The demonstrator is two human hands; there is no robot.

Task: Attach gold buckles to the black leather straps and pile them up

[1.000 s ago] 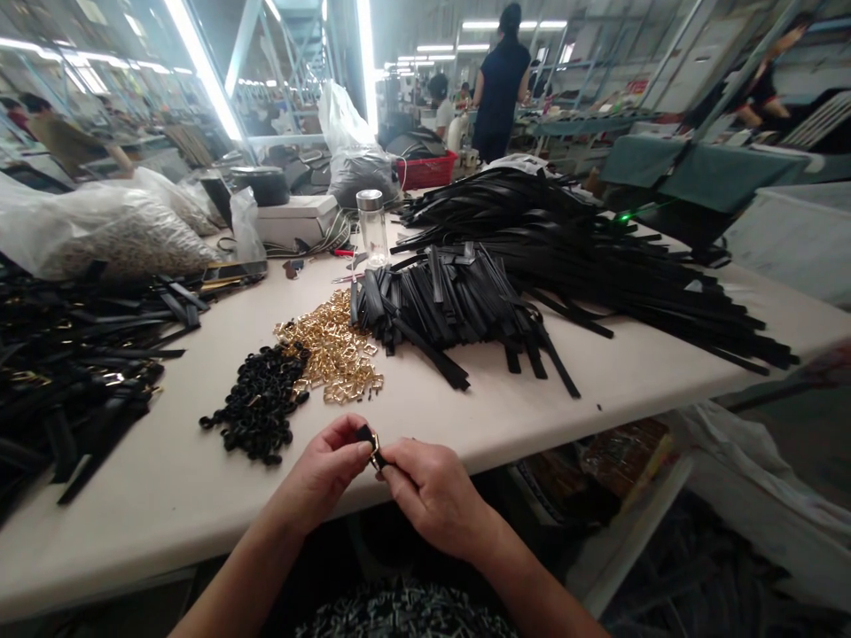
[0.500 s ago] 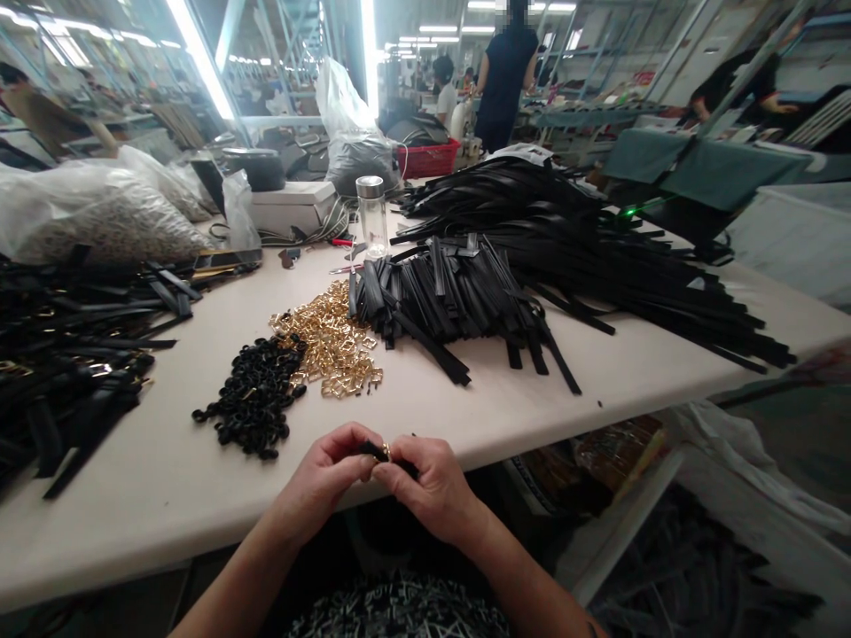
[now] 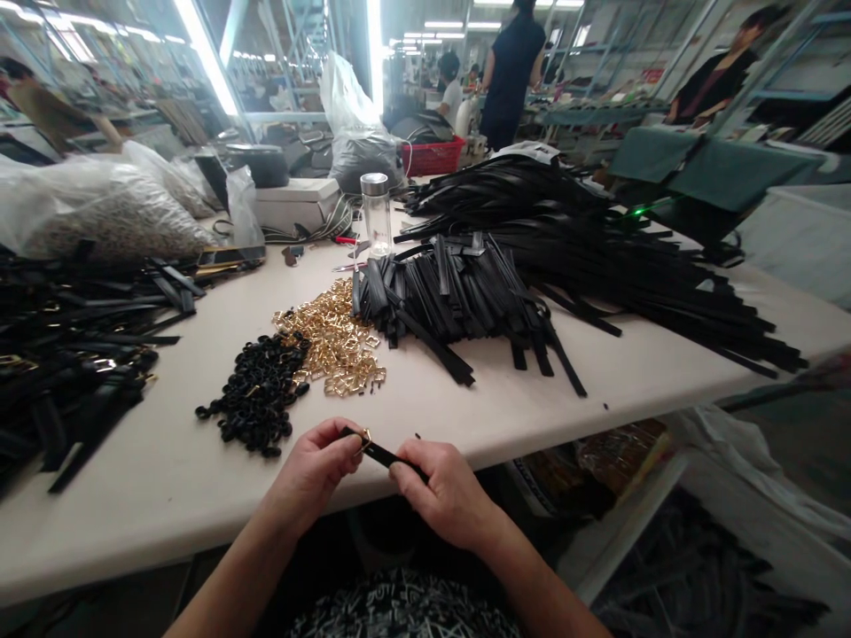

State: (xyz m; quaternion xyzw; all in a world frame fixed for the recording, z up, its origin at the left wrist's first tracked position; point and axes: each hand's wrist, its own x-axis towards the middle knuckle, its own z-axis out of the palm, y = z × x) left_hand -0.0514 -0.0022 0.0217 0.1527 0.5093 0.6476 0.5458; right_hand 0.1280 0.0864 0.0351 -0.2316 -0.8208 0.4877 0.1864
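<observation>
A short black strap (image 3: 381, 454) is stretched between my two hands, just above the table's front edge. My left hand (image 3: 325, 461) pinches its left end, where a gold buckle (image 3: 364, 439) sits on the strap by the fingertips. Thumb and fingers of my right hand (image 3: 435, 483) are closed on the strap's other end, partly hiding it. Beyond my hands lie a heap of small black loops (image 3: 256, 390), a pile of gold buckles (image 3: 339, 341) and a stack of short black straps (image 3: 445, 301).
Long black strips (image 3: 585, 230) cover the right rear of the table (image 3: 532, 421). Buckled straps (image 3: 73, 354) lie at the left, below clear bags (image 3: 113, 208). A glass bottle (image 3: 377, 217) stands behind the strap stack. Several people are in the background.
My hands have moved apart, and more of the strap now shows between them. The buckle is now beside my left fingertips. A person at the far right has straightened up.
</observation>
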